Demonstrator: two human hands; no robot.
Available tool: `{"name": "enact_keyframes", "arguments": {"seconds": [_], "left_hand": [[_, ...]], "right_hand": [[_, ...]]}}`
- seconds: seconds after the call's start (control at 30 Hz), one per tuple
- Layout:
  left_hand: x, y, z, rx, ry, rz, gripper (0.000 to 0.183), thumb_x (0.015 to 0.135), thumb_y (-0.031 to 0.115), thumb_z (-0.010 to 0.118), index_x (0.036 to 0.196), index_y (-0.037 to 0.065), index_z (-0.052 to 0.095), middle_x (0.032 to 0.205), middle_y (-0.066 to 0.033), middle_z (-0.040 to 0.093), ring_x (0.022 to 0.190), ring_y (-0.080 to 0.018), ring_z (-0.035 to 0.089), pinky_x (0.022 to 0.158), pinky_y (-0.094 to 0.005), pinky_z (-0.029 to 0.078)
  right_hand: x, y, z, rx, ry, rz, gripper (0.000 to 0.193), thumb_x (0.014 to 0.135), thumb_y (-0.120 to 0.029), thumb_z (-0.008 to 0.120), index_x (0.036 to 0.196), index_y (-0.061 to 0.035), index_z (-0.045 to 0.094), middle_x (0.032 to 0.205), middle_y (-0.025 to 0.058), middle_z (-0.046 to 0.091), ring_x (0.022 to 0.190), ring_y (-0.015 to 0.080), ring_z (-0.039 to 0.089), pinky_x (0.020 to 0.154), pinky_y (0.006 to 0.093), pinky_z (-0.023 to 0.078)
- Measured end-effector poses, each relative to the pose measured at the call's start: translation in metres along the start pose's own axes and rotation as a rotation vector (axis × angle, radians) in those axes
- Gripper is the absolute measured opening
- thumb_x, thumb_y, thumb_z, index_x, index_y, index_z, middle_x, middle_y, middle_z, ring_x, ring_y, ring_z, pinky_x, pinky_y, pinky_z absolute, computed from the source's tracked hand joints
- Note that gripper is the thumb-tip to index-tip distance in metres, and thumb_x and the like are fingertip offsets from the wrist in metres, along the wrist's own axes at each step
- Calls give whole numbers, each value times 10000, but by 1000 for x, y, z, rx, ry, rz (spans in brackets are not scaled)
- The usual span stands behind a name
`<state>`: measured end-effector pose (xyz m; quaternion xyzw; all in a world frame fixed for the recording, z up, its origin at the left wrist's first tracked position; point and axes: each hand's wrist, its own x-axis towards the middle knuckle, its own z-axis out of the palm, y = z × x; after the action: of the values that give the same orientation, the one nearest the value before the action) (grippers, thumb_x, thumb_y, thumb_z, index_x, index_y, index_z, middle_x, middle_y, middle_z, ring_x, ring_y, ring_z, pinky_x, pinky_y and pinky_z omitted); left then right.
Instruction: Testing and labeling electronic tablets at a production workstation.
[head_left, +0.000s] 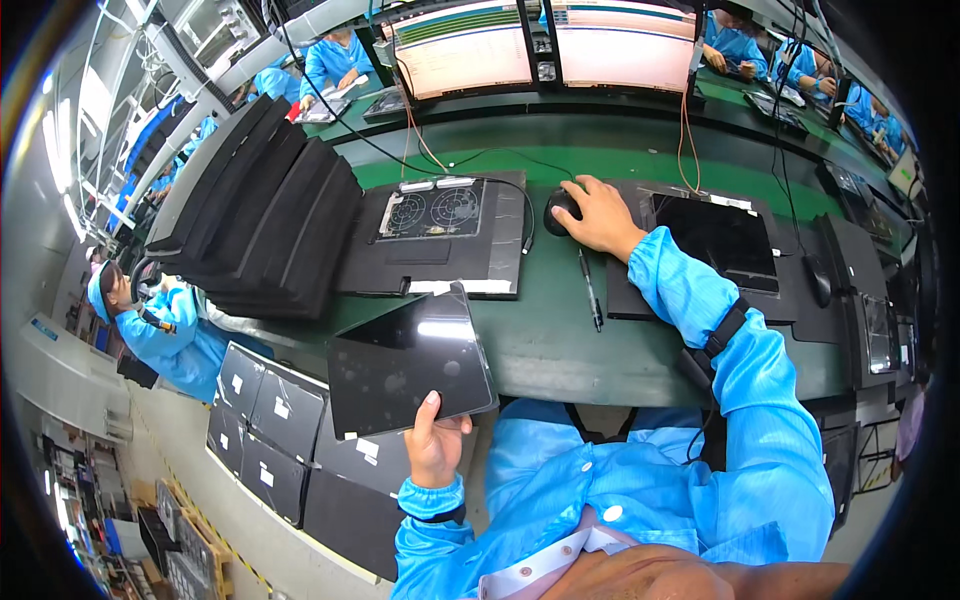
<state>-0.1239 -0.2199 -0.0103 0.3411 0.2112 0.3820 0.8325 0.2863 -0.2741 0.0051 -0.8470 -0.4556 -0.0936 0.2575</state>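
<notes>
In the head view, our left hand (435, 445) is grasping a dark tablet (405, 375) by its near edge, thumb lying on the glass and fingers curling beneath, probably so that most of the screen is staying uncovered. The tablet is tilting in front of the desk (545, 350), by its front edge towards the left; whether they are touching, we cannot tell. Our right hand (605, 218) is loosely gripping a black mouse (557, 210) near the desk's middle, apparently within comfortable reach. A pen (591, 290) is lying between the mouse and the front edge, likely handy there. Black trays (250, 190) are standing stacked at the left edge, perhaps saving room.
</notes>
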Motion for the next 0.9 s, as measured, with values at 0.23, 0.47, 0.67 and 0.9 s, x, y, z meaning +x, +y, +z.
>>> {"name": "enact_keyframes", "arguments": {"seconds": [0.23,0.47,0.67,0.9], "left_hand": [[-5,-3,-2,48,-37,-22,216,1013,138,545,1166,23,646,1068,-120,722,889,-239,697,587,-346,513],[-15,-11,-6,61,-12,-91,237,1015,143,546,1185,14,648,1093,-123,719,912,-245,692,606,-357,513],[-17,-8,-6,-17,9,-64,264,1017,186,550,1208,26,636,1103,-122,721,887,-246,700,585,-353,527],[-6,13,-5,-277,-65,-119,289,1050,255,505,1177,43,655,1093,-115,735,601,-174,599,520,-292,456]], "right_hand": [[6,-9,0,-65,-12,-24,700,929,-574,561,1379,-38,578,1441,263,489,1390,394,414,1172,486,291],[14,-5,7,-55,-85,-22,747,928,-622,541,1357,-13,593,1446,263,484,1399,386,408,1173,484,288],[10,-7,5,28,122,-405,445,867,-347,692,1180,-32,667,1330,172,563,1365,332,454,1186,516,280],[7,-16,14,-143,-19,-764,249,831,-162,696,1067,-88,713,1201,120,613,1341,298,484,1214,552,254]]}}
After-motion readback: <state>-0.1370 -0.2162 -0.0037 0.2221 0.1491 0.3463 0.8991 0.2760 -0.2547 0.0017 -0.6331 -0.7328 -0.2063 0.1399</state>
